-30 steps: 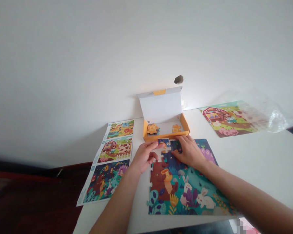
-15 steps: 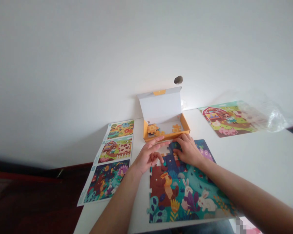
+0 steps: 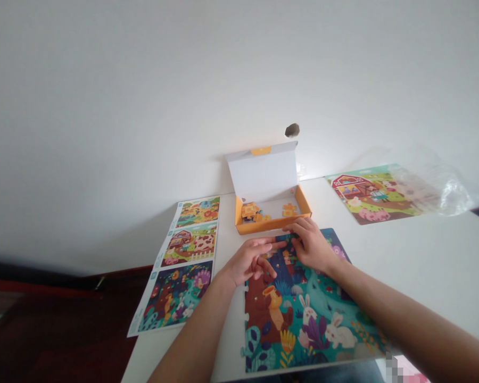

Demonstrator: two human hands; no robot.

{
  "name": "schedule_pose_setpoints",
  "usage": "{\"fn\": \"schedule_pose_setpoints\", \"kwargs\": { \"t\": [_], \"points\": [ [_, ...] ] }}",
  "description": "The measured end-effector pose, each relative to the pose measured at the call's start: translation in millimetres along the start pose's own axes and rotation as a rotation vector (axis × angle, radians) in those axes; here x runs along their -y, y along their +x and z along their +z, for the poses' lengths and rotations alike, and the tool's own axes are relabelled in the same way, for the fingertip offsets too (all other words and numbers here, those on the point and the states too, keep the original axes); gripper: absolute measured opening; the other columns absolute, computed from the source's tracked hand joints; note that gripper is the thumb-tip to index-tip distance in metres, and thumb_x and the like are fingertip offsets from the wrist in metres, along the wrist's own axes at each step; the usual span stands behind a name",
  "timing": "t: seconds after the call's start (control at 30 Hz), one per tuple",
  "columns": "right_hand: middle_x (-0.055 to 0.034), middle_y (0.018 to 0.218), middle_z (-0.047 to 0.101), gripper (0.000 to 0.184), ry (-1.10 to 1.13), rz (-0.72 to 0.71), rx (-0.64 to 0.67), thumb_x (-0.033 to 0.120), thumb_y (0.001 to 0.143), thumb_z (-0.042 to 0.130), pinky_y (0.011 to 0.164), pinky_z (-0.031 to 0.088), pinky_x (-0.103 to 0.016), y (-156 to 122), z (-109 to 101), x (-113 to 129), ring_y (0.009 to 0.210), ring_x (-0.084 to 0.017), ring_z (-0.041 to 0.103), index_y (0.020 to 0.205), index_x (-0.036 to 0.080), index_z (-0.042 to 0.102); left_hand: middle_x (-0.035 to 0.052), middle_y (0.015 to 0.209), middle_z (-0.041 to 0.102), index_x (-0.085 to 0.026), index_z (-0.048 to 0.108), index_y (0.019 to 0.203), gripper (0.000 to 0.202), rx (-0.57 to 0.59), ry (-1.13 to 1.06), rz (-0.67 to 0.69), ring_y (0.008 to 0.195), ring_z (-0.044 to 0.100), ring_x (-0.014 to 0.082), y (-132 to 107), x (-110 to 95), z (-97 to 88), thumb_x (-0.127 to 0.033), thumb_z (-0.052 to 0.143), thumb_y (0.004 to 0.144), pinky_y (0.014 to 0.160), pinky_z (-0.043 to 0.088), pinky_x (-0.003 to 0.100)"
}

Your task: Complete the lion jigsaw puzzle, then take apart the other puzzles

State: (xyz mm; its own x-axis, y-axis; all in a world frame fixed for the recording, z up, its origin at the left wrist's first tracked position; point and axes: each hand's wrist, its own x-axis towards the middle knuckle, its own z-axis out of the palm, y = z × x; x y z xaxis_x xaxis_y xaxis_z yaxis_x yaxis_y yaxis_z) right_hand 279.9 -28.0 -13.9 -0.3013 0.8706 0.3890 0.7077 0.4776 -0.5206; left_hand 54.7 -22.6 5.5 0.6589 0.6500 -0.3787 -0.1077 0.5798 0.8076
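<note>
On my white tabletop (image 3: pixel 431 276), both hands over one teal rabbit jigsaw puzzle (image 3: pixel 303 324)

My left hand (image 3: pixel 249 260) is spread, fingers apart, holding nothing. My right hand (image 3: pixel 311 247) has its fingers bunched together at the puzzle's top edge; whether on a piece, I cannot tell. Just beyond sits one open orange cardboard box (image 3: pixel 273 226) with loose puzzle pieces (image 3: pixel 249 211). Three printed picture panels (image 3: pixel 175 276) lie left, one farm picture sheet (image 3: pixel 375 194) right.

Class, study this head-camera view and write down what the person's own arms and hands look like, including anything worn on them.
The left hand and right hand are bare, as are the left forearm and right forearm. No sleeve, glove, watch or bracelet shows on them.
</note>
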Motion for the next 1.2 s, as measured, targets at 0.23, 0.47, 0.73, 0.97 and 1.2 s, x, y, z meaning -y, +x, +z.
{"fn": "schedule_pose_setpoints", "kwargs": {
  "t": [0.23, 0.47, 0.73, 0.97, 1.2],
  "points": [
    [-0.0099, 0.094, 0.070, 0.021, 0.003, 0.123, 0.114, 0.016, 0.078, 0.057, 0.090, 0.045, -0.039, -0.9, -6.9, -17.4, 0.096, -0.026, 0.060, 0.095, 0.017, 0.069, 0.0279, 0.145, 0.044, -0.011, 0.049, 0.134, 0.056, -0.038, -0.070, -0.002, 0.064, 0.074, 0.0229, 1.7, 3.7, -8.6, -0.033, 0.064, 0.084, 0.029, 0.036, 0.015],
    [-0.0086, 0.093, 0.070, 0.018, 0.087, 0.224, 0.083, 0.016, 0.078, 0.057, 0.082, 0.046, -0.035, -1.0, -4.3, -14.3, 0.087, -0.024, 0.063, 0.092, 0.017, 0.068, 0.0283, 0.139, 0.052, -0.008, 0.053, 0.126, 0.051, -0.059, -0.076, 0.013, 0.062, 0.074, 0.0230, 2.8, 4.2, -10.8, -0.034, 0.063, 0.084, 0.029, 0.036, 0.016],
    [-0.0064, 0.089, 0.071, 0.017, 0.147, 0.274, 0.087, 0.017, 0.077, 0.057, 0.075, 0.045, -0.032, -1.7, -3.0, -14.5, 0.079, -0.021, 0.062, 0.091, 0.018, 0.068, 0.0293, 0.136, 0.054, -0.009, 0.053, 0.123, 0.047, -0.045, 0.001, 0.013, 0.059, 0.073, 0.0231, -0.7, 2.5, -9.9, -0.034, 0.064, 0.084, 0.028, 0.034, 0.016],
    [-0.0074, 0.091, 0.070, 0.017, 0.101, 0.253, 0.080, 0.018, 0.080, 0.056, 0.078, 0.045, -0.032, -2.4, -0.4, -16.2, 0.082, -0.022, 0.062, 0.092, 0.017, 0.068, 0.0284, 0.134, 0.056, -0.009, 0.057, 0.113, 0.040, -0.007, -0.039, 0.108, 0.055, 0.072, 0.0227, -2.1, 1.9, -8.8, -0.035, 0.062, 0.083, 0.027, 0.031, 0.016],
    [-0.0057, 0.085, 0.068, 0.009, 0.117, 0.225, 0.053, 0.017, 0.076, 0.058, 0.071, 0.043, -0.030, -3.3, -4.5, -10.2, 0.075, -0.019, 0.059, 0.083, 0.017, 0.065, 0.0255, 0.128, 0.062, -0.010, 0.060, 0.109, 0.034, -0.038, -0.116, 0.191, 0.050, 0.070, 0.0202, -0.9, 2.3, -14.9, -0.033, 0.059, 0.084, 0.027, 0.030, 0.015]
  ]
}}
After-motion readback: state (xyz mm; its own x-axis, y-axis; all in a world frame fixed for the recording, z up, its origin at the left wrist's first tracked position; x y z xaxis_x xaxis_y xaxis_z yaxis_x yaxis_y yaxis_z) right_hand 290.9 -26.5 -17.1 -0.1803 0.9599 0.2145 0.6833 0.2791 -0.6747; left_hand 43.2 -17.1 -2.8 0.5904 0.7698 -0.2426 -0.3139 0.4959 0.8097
